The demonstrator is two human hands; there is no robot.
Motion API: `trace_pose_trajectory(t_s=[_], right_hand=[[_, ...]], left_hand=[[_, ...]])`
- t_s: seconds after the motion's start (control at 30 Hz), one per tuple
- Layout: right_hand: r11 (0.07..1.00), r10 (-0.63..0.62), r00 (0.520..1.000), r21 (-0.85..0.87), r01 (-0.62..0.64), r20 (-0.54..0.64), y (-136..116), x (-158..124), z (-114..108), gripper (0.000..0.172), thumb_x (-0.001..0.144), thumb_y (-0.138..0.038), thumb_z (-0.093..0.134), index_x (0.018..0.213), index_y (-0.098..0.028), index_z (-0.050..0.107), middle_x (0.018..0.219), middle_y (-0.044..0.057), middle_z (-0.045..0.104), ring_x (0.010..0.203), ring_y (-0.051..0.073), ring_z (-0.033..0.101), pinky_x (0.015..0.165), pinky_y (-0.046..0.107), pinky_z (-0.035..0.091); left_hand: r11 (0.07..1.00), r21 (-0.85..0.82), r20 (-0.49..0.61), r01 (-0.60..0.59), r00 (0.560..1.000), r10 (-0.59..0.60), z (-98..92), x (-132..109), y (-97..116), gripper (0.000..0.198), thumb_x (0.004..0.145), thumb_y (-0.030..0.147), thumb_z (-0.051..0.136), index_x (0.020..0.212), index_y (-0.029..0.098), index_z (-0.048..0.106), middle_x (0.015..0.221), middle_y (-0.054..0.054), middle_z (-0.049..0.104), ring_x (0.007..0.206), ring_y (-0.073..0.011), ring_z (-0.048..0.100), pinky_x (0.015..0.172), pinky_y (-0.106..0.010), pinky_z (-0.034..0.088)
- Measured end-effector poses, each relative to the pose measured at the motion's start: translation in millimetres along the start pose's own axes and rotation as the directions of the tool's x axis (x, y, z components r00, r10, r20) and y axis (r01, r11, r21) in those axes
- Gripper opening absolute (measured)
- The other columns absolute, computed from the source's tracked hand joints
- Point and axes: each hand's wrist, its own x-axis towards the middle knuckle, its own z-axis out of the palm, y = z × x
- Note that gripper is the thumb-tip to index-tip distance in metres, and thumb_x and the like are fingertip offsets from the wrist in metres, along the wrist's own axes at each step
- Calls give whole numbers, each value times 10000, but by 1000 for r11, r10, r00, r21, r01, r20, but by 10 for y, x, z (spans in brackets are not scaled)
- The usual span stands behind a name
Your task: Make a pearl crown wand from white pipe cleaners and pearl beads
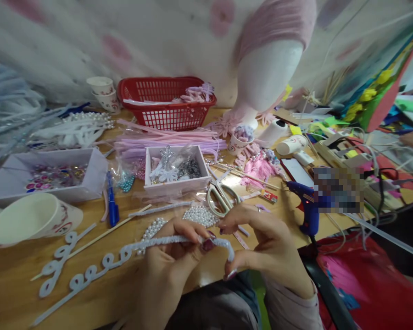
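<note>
My left hand [172, 261] is closed, pinching a pale blue-white pipe cleaner [115, 262] between thumb and fingertips. A row of small curled loops runs along its left part, and a straight tail reaches down to the lower left. Past my left fingertips its short end bends downward. Around that end my right hand [265, 243] is open, thumb and index finger apart. Whether the thumb touches the pipe cleaner, I cannot tell. Beside it on the table lies a second looped pipe cleaner [59, 256], crossing a thin wooden stick [103, 236].
Behind my hands are scissors [223, 198], white pearl beads [199, 215] and a white box of ornaments [177, 183]. A blue glue gun [309, 208] stands at right. A red basket [172, 114], paper cup [27, 220], blue pen [112, 206] and white mannequin head [268, 73] surround the workspace.
</note>
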Motion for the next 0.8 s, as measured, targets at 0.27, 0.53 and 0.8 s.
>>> trace_pose_trajectory(t_s=[0.27, 0.53, 0.8], right_hand=[[999, 9, 997, -40, -6, 79, -133, 83, -35, 254, 708, -382, 852, 791, -183, 717, 701, 11, 667, 670, 160, 618, 634, 279, 466], [986, 157, 967, 30, -166, 199, -135, 109, -15, 85, 817, -238, 710, 751, -195, 678, 684, -9, 585, 654, 141, 524, 614, 278, 425], [961, 177, 952, 164, -222, 250, 32, 64, -6, 153, 875, -291, 646, 757, -193, 649, 715, -5, 548, 672, 143, 497, 624, 273, 397]], left_hand=[[950, 157, 134, -270, 959, 250, -25, -47, 14, 178, 810, 181, 748, 656, 202, 661, 748, 0, 713, 702, -114, 668, 665, -182, 543], [991, 87, 38, -101, 994, 98, 6, -103, 25, 215, 739, 131, 793, 587, 203, 660, 688, -12, 697, 610, -109, 634, 596, -180, 531], [995, -88, -29, 38, 999, -40, 68, -80, 0, 281, 653, 142, 869, 586, 183, 599, 652, 6, 672, 607, -112, 634, 613, -188, 536]])
